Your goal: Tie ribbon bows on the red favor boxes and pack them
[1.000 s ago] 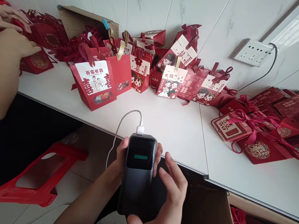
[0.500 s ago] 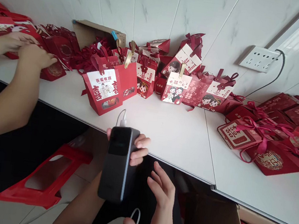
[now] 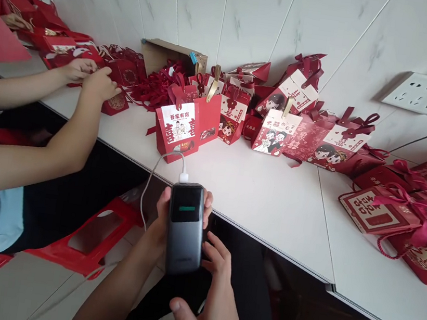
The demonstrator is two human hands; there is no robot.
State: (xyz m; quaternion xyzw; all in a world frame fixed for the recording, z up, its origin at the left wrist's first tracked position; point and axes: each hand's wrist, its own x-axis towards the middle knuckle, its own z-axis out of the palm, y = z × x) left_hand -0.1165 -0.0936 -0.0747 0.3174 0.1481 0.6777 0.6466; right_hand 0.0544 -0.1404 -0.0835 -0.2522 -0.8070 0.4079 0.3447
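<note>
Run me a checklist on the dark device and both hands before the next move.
1. Dark device gripped by left hand: ok.
2. White plug at the device's top end: ok, in place.
3. Screen lit: ok, green bar showing.
4. Right hand open: ok.
5. Right hand clear of the device: cannot tell; close beside it.
6. Cable connected at far end: cannot tell.

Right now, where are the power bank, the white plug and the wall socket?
Power bank (image 3: 185, 240): head view, on the middle of its grey casing.
White plug (image 3: 183, 177): head view, on its housing.
Wall socket (image 3: 419, 93): head view, on the middle of its faceplate.
</note>
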